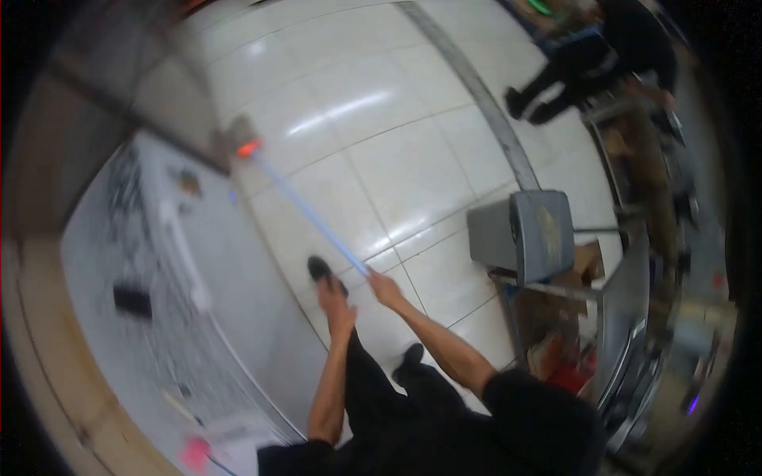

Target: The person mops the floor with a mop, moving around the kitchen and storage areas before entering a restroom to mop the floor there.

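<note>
My right hand (384, 288) is closed around the near end of a long-handled broom (313, 220). Its pale blue pole slants away to the upper left, down to an orange fitting and a greyish-brown head on the floor beside a brown panel. Blur hides the detail of that head. My left hand (337, 308) hangs apart from the pole, in front of my left shoe, with its fingers stretched out and nothing seen in them.
To the left stands a white chest-like unit (262, 274) with a dark object (132, 302) and a pink item (195, 454) on top. A grey bin (542, 236) is on the right, by a metal rack (623, 301). Another person (635, 40) sits at the upper right, legs stretched out.
</note>
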{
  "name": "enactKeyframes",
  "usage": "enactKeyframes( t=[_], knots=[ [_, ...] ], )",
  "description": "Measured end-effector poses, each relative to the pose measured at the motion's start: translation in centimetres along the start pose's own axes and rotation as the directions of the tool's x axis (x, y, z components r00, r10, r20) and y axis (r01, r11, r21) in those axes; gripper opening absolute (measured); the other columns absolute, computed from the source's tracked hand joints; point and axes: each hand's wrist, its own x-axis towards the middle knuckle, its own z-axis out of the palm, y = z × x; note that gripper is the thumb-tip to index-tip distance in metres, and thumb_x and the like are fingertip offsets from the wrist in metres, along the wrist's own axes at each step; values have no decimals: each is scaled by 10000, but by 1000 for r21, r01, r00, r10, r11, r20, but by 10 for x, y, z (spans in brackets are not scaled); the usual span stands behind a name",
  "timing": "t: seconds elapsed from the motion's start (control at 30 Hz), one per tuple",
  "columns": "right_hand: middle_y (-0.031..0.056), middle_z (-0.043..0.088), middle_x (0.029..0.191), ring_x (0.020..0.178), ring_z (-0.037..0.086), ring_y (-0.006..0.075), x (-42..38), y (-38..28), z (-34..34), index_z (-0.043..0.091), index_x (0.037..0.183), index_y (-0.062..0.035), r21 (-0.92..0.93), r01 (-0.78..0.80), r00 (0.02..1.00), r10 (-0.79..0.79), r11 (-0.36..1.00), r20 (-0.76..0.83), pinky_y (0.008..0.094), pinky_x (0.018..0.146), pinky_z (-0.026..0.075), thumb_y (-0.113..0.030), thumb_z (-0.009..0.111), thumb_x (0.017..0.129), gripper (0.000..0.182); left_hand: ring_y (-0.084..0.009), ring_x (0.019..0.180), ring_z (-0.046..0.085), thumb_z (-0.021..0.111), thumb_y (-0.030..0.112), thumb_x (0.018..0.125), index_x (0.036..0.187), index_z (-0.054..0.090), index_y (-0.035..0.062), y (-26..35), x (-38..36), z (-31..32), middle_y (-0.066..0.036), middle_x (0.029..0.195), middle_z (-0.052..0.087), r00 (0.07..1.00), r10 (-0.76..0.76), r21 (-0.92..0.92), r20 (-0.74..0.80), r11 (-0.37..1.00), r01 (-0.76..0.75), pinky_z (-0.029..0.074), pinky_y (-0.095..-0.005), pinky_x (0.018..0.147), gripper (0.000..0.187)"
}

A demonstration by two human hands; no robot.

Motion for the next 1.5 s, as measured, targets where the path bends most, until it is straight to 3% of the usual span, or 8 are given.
enactKeyframes(
  t=[0.13, 0.33, 0.47, 0.6, 0.67, 0.97, 1.3, 1.5],
  knots=[
    [218, 566, 659, 545, 542, 382, -296, -9, -149, 393, 1283, -194, -282, -301, 897, 371, 911, 242, 487, 525, 429, -241, 437, 883, 405, -394, 1193, 344, 633, 46, 565, 1152, 476, -20, -9, -152, 178, -265, 1229, 403, 753, 219, 17, 621, 956, -293, 237, -531, 1001, 610],
    [229, 526, 578, 458, 538, 320, -537, -111, -300, 551, 1160, -105, -280, -610, 729, 663, 741, 167, 408, 453, 407, -250, 541, 839, 352, -287, 885, 546, 659, 267, 641, 889, 583, 94, 129, -373, 209, -108, 882, 584, -17, 772, -704, 635, 570, -424, 435, -412, 744, 312],
    [225, 538, 592, 476, 537, 338, -509, -105, -281, 554, 1159, -108, -267, -636, 712, 684, 724, 158, 419, 468, 410, -244, 525, 851, 338, -290, 806, 569, 658, 272, 631, 757, 611, 125, 121, -320, 191, -96, 848, 593, -98, 848, -812, 521, 457, -363, 442, -422, 717, 199],
    [221, 549, 605, 494, 536, 355, -350, -63, -182, 557, 1159, -112, -242, -547, 789, 590, 801, 170, 430, 484, 414, -237, 508, 862, 326, -296, 811, 533, 549, 161, 715, 831, 567, 66, 9, -158, 207, -113, 840, 570, 539, 721, -666, 435, 661, -347, 406, -401, 782, 151],
    [231, 511, 584, 448, 500, 338, -198, -62, -101, 527, 1190, -100, -207, -429, 875, 461, 879, 148, 425, 444, 383, -227, 458, 888, 335, -369, 976, 452, 568, 44, 668, 1073, 497, -22, -15, -43, 115, -220, 1035, 485, 982, 96, -309, 163, 950, -42, 354, -445, 883, 417],
    [174, 612, 837, 771, 589, 376, 384, -77, 86, 496, 1159, -114, -263, -76, 994, 94, 962, 56, 488, 650, 474, -324, 384, 885, 363, -340, 1145, 338, 617, -9, 641, 1166, 394, 16, -70, -4, -99, -168, 1160, 398, 833, -354, -255, -426, 930, 264, 248, -431, 983, 571],
    [213, 511, 562, 478, 514, 351, -246, 44, -89, 393, 1301, -188, -344, -377, 874, 453, 860, 177, 453, 450, 385, -315, 446, 893, 430, -370, 1243, 251, 554, 36, 666, 1338, 303, 105, 25, -175, 82, -203, 1321, 284, 965, 137, -150, 225, 983, -105, 203, -516, 1013, 720],
    [216, 503, 544, 458, 524, 319, -659, -72, -261, 538, 1177, -87, -258, -675, 688, 716, 691, 120, 402, 454, 397, -194, 547, 836, 358, -310, 1073, 442, 618, 69, 576, 1076, 515, 109, 103, -418, 225, -130, 1050, 515, 71, 777, -732, 626, 616, -292, 258, -510, 969, 512]
  ],
)
